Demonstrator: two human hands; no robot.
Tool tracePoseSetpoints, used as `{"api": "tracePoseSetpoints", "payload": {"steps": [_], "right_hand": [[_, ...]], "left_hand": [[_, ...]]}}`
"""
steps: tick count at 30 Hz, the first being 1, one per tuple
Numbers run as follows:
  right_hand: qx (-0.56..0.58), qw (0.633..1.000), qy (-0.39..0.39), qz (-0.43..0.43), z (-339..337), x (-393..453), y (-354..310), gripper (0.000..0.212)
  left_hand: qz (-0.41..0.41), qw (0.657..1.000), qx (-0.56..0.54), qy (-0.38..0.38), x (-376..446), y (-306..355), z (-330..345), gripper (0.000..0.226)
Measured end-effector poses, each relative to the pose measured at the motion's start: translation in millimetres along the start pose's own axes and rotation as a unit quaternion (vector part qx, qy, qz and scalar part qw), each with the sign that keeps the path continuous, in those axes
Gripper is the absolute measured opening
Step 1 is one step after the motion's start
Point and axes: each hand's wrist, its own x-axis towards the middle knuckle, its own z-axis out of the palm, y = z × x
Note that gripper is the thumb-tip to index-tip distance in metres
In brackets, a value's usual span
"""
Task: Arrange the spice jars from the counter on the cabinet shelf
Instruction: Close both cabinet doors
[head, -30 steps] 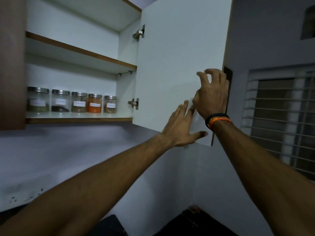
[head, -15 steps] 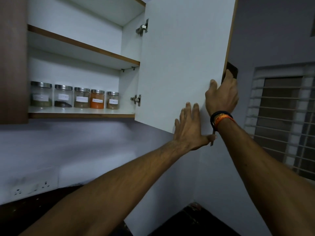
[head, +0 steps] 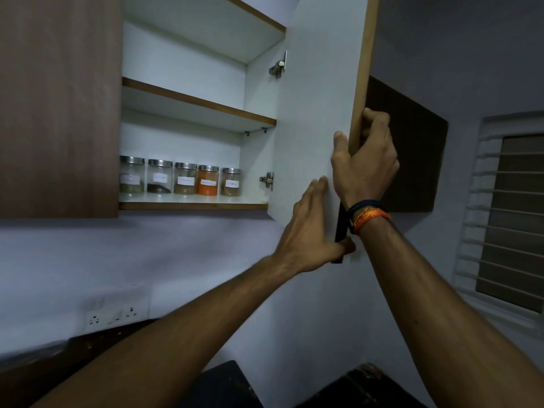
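Door (head: 318,113) edge is gripped by right hand (head: 365,166), fingers curled round it; left hand (head: 312,228) is pressed flat just below. Five jars (head: 182,179) are lined up on bottom shelf (head: 191,205), well left of grip. Door prob. best swung shut slowly, fingers kept clear of frame.

Over on the left, a closed brown cabinet door (head: 59,104) fills the upper corner. Below it runs a pale wall (head: 147,254), and low down sits a white socket plate (head: 117,315) with its switches. Swing right: a window (head: 512,219) with horizontal bars, daylight dim behind them, framed in white. Next to it, a dark brown panel (head: 412,148) hangs against the wall. At the bottom, dark shapes (head: 223,387) sit in shadow, too murky to make out.
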Motion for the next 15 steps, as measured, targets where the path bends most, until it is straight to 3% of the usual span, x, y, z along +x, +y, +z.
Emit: {"api": "tracePoseSetpoints", "payload": {"steps": [7, 15], "right_hand": [[0.061, 0.997, -0.037, -0.035, 32.4, -20.9, -46.2, 0.042], [0.137, 0.983, -0.095, -0.08, 88.7, -62.3, -109.2, 0.055]], "left_hand": [[-0.007, 0.999, -0.026, 0.02, -33.9, -20.0, -70.7, 0.111], [-0.028, 0.993, 0.03, 0.108, -76.2, -54.0, -143.0, 0.079]]}}
